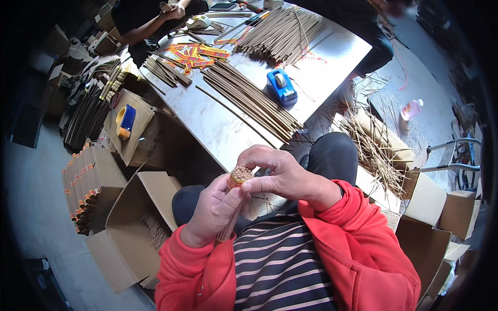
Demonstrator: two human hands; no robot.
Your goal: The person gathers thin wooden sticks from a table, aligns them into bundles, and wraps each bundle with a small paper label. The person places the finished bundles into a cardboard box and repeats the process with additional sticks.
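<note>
My left hand is wrapped around a bundle of brown incense sticks, its end facing up above my lap. A red and yellow paper band circles the bundle near that end. With thumb and fingers, my right hand grips the bundle's top at the band. On the table beyond lie loose incense sticks in a row and a blue tape dispenser. Red and yellow paper labels are scattered farther back, near a large pile of sticks.
Left of me stand an open cardboard box, a stack of banded bundles and a blue and orange tape cutter on another carton. At right, loose sticks fill a box. Another person's hands work across the metal table.
</note>
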